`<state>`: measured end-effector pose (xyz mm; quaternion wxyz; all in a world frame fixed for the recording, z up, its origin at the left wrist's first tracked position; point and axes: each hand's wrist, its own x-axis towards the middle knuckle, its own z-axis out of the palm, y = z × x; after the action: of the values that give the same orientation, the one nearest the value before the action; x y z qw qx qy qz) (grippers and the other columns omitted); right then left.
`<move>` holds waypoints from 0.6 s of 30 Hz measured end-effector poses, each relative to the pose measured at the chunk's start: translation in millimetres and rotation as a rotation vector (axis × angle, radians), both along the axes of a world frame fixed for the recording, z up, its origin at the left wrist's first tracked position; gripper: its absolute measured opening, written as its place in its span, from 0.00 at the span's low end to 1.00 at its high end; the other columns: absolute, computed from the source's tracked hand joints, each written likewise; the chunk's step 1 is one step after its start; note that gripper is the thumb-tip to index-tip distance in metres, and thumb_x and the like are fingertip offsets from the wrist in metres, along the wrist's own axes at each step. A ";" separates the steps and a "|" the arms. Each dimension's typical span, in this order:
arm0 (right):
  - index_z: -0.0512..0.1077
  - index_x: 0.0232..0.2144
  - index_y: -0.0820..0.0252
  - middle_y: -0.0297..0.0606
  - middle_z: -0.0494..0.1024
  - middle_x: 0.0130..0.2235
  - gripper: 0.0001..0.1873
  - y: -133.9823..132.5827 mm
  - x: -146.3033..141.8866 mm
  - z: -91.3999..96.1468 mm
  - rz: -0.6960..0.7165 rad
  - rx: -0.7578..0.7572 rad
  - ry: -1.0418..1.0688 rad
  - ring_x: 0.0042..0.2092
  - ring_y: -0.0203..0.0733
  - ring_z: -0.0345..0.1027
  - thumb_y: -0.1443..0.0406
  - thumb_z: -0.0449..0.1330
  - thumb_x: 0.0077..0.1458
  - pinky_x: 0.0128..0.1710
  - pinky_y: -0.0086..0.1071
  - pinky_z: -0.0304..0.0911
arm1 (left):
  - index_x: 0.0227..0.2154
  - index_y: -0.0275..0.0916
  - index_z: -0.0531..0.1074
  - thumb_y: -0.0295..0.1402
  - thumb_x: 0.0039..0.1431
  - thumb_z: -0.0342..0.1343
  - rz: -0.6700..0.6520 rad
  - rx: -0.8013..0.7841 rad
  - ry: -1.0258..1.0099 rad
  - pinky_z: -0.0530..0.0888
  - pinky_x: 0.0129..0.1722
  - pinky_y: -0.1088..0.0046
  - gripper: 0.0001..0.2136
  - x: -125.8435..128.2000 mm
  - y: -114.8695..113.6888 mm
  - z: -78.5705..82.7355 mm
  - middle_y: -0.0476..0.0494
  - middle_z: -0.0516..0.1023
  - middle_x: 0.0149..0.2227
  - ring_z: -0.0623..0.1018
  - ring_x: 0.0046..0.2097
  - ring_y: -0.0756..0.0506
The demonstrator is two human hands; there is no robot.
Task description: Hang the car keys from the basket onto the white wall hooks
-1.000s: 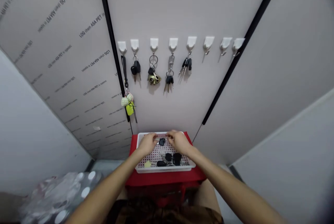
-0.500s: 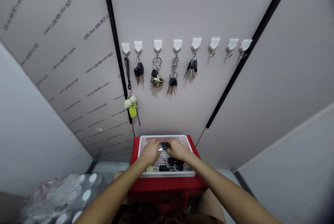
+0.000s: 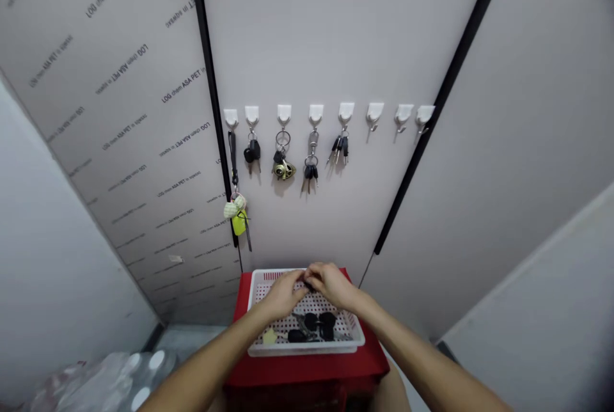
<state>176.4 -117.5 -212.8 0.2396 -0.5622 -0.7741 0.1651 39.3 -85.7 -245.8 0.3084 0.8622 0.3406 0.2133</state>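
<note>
Both my left hand [image 3: 284, 297] and my right hand [image 3: 332, 284] are closed on a small bunch of black-headed keys [image 3: 308, 285], over the far half of a white plastic basket [image 3: 307, 350]. My fingers hide most of that bunch. More keys with black heads [image 3: 327, 322] lie in the near half of the basket, beside a pale yellow star-shaped charm [image 3: 269, 336]. On the wall above, several white hooks [image 3: 316, 112] stand in a row. Key bunches [image 3: 311, 172] hang from the hooks on the left; the three on the right hold nothing.
The basket stands on a red stool [image 3: 307, 370] close against the wall. Plastic-wrapped bottles [image 3: 144, 367] are on the floor at lower left. Black strips [image 3: 211, 79] run down the wall on both sides of the hooks. A printed panel [image 3: 144, 143] covers the left.
My hands have come closer together and lifted slightly within the basket, with the keys between them. The view has tilted, so hooks and basket sit lower in the picture.
</note>
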 end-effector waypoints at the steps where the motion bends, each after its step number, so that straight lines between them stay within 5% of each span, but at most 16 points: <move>1: 0.66 0.22 0.62 0.33 0.70 0.23 0.09 0.0 4.4 10.7 -0.012 0.010 0.038 0.26 0.32 0.60 0.69 0.46 0.43 0.28 0.24 0.54 | 0.34 0.36 0.62 0.31 0.46 0.43 -0.028 -0.048 -0.040 0.62 0.37 0.75 0.11 5.2 1.4 5.8 0.46 0.68 0.34 0.66 0.36 0.50; 5: 0.65 0.23 0.64 0.32 0.68 0.21 0.08 0.9 27.3 65.4 -0.127 0.062 0.200 0.23 0.31 0.59 0.66 0.47 0.42 0.25 0.24 0.56 | 0.30 0.34 0.63 0.30 0.46 0.43 -0.047 -0.169 -0.284 0.64 0.33 0.76 0.08 34.2 9.9 45.1 0.47 0.68 0.29 0.67 0.32 0.51; 10: 0.65 0.23 0.64 0.31 0.66 0.18 0.08 5.0 54.7 143.5 -0.357 0.368 0.379 0.20 0.29 0.58 0.65 0.49 0.39 0.22 0.24 0.56 | 0.38 0.35 0.56 0.27 0.45 0.44 -0.049 -0.224 -0.637 0.64 0.34 0.76 0.14 80.6 18.7 129.6 0.44 0.68 0.33 0.68 0.33 0.53; 14: 0.65 0.23 0.66 0.31 0.65 0.18 0.08 12.8 69.1 191.8 -0.493 0.625 0.476 0.17 0.29 0.58 0.66 0.50 0.38 0.19 0.24 0.56 | 0.41 0.38 0.54 0.27 0.45 0.45 -0.023 -0.068 -0.668 0.65 0.31 0.76 0.17 107.8 12.8 191.6 0.44 0.67 0.35 0.68 0.29 0.54; 18: 0.66 0.22 0.67 0.32 0.66 0.17 0.09 24.6 79.6 218.5 -0.547 0.720 0.486 0.17 0.30 0.58 0.66 0.51 0.36 0.17 0.25 0.57 | 0.40 0.39 0.56 0.27 0.44 0.46 0.035 0.069 -0.577 0.64 0.35 0.73 0.17 119.6 6.6 222.7 0.45 0.67 0.36 0.68 0.32 0.52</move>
<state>256.0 -92.9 5.7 0.6255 -0.5715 -0.5283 -0.0546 159.0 -79.1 -23.1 0.3592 0.7699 0.2462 0.4665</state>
